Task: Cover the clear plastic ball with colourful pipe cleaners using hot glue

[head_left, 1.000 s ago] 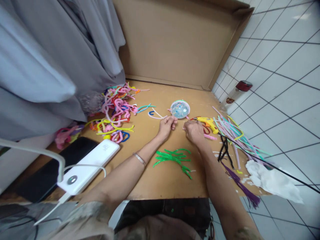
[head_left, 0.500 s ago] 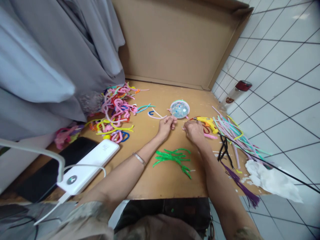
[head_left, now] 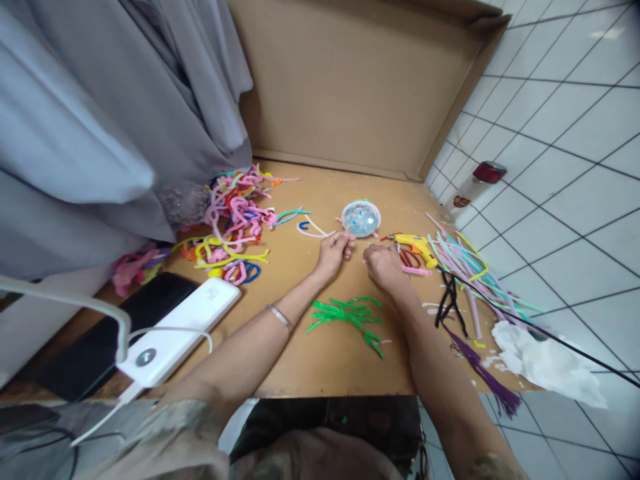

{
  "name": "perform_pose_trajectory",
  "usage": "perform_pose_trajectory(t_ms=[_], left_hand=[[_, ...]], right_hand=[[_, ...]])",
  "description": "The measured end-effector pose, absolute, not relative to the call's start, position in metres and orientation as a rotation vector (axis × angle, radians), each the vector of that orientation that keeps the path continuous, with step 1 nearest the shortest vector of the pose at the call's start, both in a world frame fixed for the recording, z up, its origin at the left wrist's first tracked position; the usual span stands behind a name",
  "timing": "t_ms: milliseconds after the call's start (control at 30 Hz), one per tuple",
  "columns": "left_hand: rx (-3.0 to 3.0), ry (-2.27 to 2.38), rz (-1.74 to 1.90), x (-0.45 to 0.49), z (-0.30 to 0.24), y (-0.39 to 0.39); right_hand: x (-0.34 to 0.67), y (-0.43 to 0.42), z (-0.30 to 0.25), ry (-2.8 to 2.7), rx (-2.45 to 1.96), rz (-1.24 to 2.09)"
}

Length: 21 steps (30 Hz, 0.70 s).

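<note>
My left hand point(head_left: 335, 255) is closed in a pinch just in front of a round, pink-rimmed dish point(head_left: 361, 219) with bluish contents. What its fingers hold, if anything, is too small to make out. A short gap to the right, my right hand point(head_left: 384, 263) is also closed, knuckles up, its fingertips mostly hidden. Beside it lie a pink pipe cleaner point(head_left: 417, 271), scissors with dark red handles point(head_left: 411, 257) and a yellow glue gun point(head_left: 416, 248). Between my forearms rests a bunch of green pipe cleaners point(head_left: 345, 315).
Colourful twisted pipe cleaners point(head_left: 240, 220) are heaped at left, near a white power bank point(head_left: 177, 333) and a black phone point(head_left: 120, 333). Straight pipe cleaners point(head_left: 465, 267), black ones point(head_left: 450, 303), a purple bundle point(head_left: 485, 373), white tissue point(head_left: 545, 363) and the glue gun's cord lie right.
My right hand has shifted slightly left, uncovering more of the scissors' handles; the pink pipe cleaner beside it has moved a little left too. My left hand looks nearly still.
</note>
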<state>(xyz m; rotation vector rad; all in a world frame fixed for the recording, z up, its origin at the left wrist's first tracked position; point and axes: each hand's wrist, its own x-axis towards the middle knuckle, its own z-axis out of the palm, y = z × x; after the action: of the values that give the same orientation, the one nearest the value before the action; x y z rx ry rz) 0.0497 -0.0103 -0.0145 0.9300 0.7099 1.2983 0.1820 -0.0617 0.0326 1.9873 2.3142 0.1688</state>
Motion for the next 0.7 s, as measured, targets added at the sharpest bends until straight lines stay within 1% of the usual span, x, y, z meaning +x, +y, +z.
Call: perform_pose_trajectory(t_ms=[67,133,167,200,233,267,300,367,400,433,467,533,600,700], left_hand=[[0.93,0.705,1.3,0.05,-0.015,-0.011],[0.93,0.699,1.309,0.049,-0.015,-0.011],[0.932,0.694,1.314,0.049,-0.015,-0.011],[0.936,0.687,1.321,0.049,-0.015,-0.011],[0.943,0.678,1.327,0.049,-0.015,-0.011],[0.953,0.666,1.332,0.049,-0.014,-0.011],[0.964,0.653,1.335,0.049,-0.014,-0.012],[0.988,0.617,1.328,0.049,-0.013,-0.012],[0.999,0.596,1.316,0.049,-0.012,-0.012],[1.008,0.574,1.3,0.05,-0.012,-0.013],[1.015,0.551,1.282,0.05,-0.011,-0.014],[1.025,0.508,1.237,0.05,-0.01,-0.016],[1.032,0.476,1.194,0.05,-0.01,-0.018],[1.043,0.446,1.131,0.049,-0.011,-0.02]], right_hand=[[0.182,-0.061,0.03,2.337,2.018,0.154],[0.184,-0.06,0.028,2.421,2.148,0.112],[0.185,-0.06,0.029,2.5,2.244,0.041],[0.186,-0.059,0.029,2.601,2.351,-0.101],[0.187,-0.059,0.03,2.709,2.454,-0.34],[0.187,-0.06,0.031,2.795,2.537,-0.681],[0.186,-0.06,0.032,2.833,2.576,-1.099],[0.184,-0.061,0.034,2.715,2.511,-1.945],[0.182,-0.062,0.035,2.608,2.435,-2.274],[0.181,-0.063,0.037,2.507,2.348,-2.523],[0.181,-0.064,0.038,2.419,2.263,-2.707],[0.18,-0.064,0.039,2.287,2.122,-2.942],[0.181,-0.064,0.038,2.211,2.021,-3.064],[0.182,-0.061,0.035,2.163,1.869,-3.157]])
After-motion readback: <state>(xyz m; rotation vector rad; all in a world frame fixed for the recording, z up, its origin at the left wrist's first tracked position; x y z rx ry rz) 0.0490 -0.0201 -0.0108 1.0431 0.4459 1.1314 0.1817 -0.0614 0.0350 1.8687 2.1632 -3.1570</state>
